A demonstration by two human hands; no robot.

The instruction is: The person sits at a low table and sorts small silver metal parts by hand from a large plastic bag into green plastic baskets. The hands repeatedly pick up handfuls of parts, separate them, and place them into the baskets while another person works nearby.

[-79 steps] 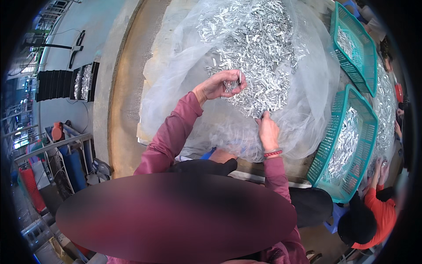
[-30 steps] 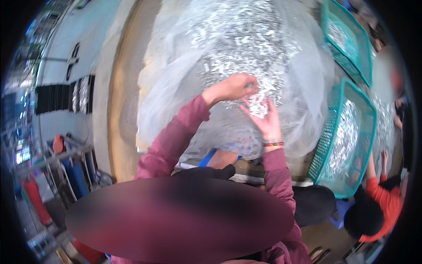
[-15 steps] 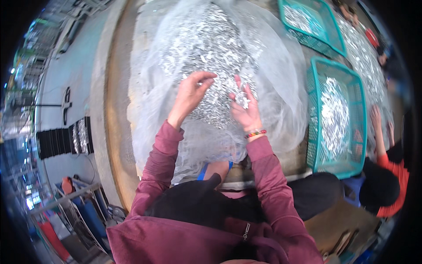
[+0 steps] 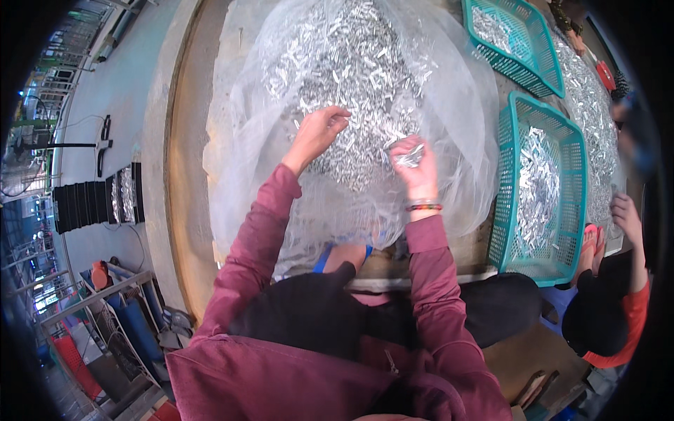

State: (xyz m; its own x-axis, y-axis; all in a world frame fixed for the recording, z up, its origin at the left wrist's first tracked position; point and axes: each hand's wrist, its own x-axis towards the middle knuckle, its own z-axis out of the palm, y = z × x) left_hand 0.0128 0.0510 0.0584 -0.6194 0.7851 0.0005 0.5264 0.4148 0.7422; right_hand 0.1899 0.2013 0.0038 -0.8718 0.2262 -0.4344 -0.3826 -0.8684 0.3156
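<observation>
Far too many to count, small silvery metal pieces [image 4: 365, 77] lie heaped in one broad pile in front of the person. Slim and longer than wide, they point every way, while the pile's own long axis runs away from the person. Two bare hands work at its near part. The right hand [image 4: 421, 175] is curled, palm up, around a small handful, those pieces lying mostly slantwise across the fingers; one beaded bracelet [image 4: 425, 207] circles that wrist. The left hand [image 4: 317, 135] is over the pile, thumb and fingers drawn close together; whether it grips a piece I cannot tell.

Beneath the pile spreads one crumpled sheet of white netting [image 4: 460, 196]. Two teal baskets stand to the right, a nearer basket [image 4: 503, 189] and a farther basket [image 4: 516, 68], each partly filled with similar pieces. Beyond them stretches a second pile [image 4: 593, 123], beside a co-worker in an orange top [image 4: 637, 316]. Leftward, past a raised ledge [image 4: 158, 119], is a grey floor [image 4: 116, 84] with one black ribbed stack [image 4: 83, 208].
</observation>
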